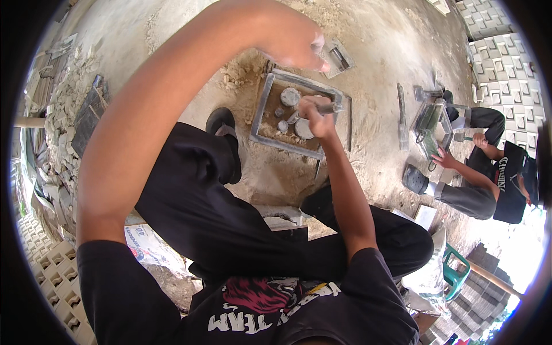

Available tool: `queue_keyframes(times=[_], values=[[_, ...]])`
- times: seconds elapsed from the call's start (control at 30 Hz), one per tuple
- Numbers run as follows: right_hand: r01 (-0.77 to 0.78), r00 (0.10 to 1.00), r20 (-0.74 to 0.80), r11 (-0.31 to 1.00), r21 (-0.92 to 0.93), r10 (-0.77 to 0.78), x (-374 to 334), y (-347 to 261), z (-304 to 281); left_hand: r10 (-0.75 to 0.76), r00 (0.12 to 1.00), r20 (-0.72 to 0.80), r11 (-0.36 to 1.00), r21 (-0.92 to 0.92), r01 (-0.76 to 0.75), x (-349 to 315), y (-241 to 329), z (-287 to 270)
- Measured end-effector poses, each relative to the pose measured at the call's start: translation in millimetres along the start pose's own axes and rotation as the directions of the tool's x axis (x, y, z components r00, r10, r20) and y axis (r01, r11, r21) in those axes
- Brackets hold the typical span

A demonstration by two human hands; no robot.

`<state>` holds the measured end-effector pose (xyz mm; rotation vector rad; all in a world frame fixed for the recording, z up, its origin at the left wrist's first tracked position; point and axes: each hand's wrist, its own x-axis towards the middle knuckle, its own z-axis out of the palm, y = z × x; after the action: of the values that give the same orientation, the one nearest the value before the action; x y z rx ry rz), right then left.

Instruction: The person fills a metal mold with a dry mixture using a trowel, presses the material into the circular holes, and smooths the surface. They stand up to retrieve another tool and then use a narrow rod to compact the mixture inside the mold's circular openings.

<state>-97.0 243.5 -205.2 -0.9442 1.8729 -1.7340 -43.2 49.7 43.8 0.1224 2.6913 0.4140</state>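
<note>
On the ground before me lies a rectangular grey metal frame mold point(263, 109), with sandy material inside. Round grey pieces, such as a larger disc point(290, 96) and a small one point(282, 126), sit in it. My right hand point(316, 117) is over the mold, closed around the thick handle point(330, 107) of a tool; its working end is mostly hidden, so I cannot tell its kind. High above the mold's far side, close to the camera, my left hand point(293, 43) is raised with curled, dusty fingers. What it holds, if anything, is hidden.
A flat plate with a grip, like a plastering trowel point(340, 57), lies beyond the mold. At right a co-worker point(489, 172) sits at another mold point(432, 129), holding a tool. Broken pieces point(60, 115) are heaped at left. Patterned blocks point(503, 69) are stacked far right.
</note>
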Motion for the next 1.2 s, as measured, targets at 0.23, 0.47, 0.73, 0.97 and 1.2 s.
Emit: queue_keyframes(times=[0.23, 0.47, 0.73, 0.97, 1.2], values=[[-0.043, 0.998, 0.036, 0.996, -0.082, 0.046, -1.5, -2.4, -7.8, 0.044, 0.999, -0.020, 0.999, 0.016, -0.044, 2.6, 2.3, -0.4], [-0.152, 0.981, 0.125, 0.987, 0.043, 0.146, 4.8, -21.3, -0.4, 0.020, 1.000, -0.004, 1.000, 0.017, -0.020, 5.1, 1.7, -0.8], [-0.133, 0.956, -0.258, 0.990, 0.052, 0.141, 10.2, -19.0, 17.7, 0.018, 1.000, -0.019, 0.999, -0.034, -0.019, 2.4, -4.9, -0.2], [-0.137, 0.800, -0.588, 0.990, 0.015, 0.120, 27.7, -9.9, 42.2, -0.002, 0.999, -0.033, 0.999, -0.035, 0.001, -1.6, -8.2, 2.9], [-0.155, 0.857, -0.512, 0.976, -0.152, 0.056, 27.8, -15.9, 52.4, 0.008, 0.998, -0.058, 0.999, -0.032, -0.010, -1.4, -4.5, 1.3]])
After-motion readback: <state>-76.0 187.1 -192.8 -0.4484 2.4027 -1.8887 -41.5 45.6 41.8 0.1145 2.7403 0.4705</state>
